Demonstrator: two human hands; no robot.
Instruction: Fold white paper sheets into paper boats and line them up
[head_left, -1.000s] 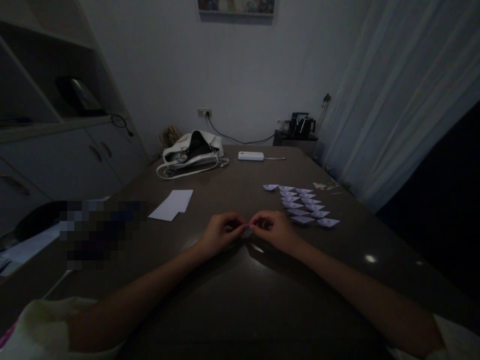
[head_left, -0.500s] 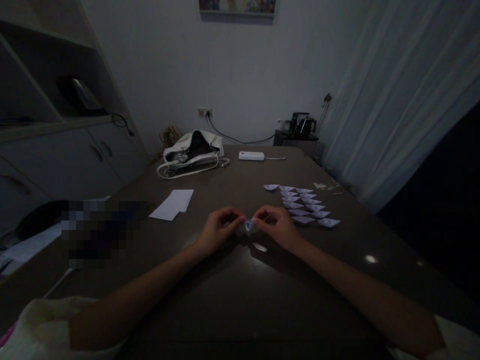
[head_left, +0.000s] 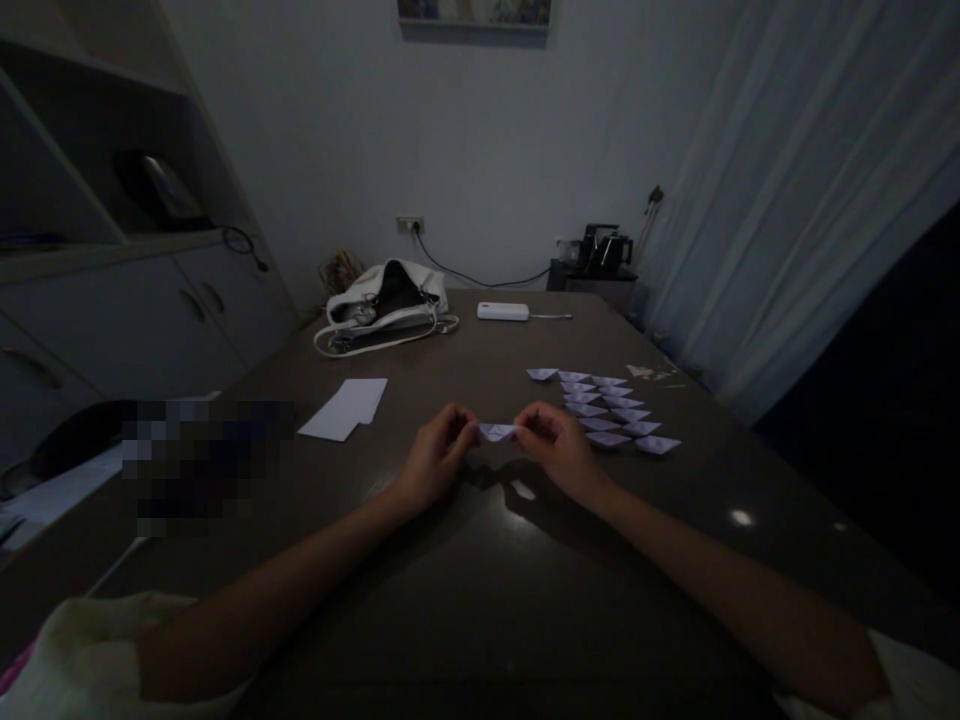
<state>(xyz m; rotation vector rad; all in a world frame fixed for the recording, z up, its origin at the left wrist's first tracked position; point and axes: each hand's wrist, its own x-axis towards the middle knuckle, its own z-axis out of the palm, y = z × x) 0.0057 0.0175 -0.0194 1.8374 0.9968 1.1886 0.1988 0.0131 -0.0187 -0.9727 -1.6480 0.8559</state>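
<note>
A small white paper boat is stretched between my two hands, above the dark table. My left hand pinches its left tip between thumb and fingers. The right tip is pinched the same way by my right hand. Just beyond my right hand, several folded paper boats sit in two slanting rows. To the left of my left hand lie flat sheets of white paper, partly overlapping.
A white handbag rests at the table's far left, and a white power bank with a short cable at the far middle. Paper scraps lie near the right edge. A blurred-out patch covers something on the left.
My hands have moved slightly apart and up. The paper between them has gone from a compact folded shape to a wide, pulled-out boat.
</note>
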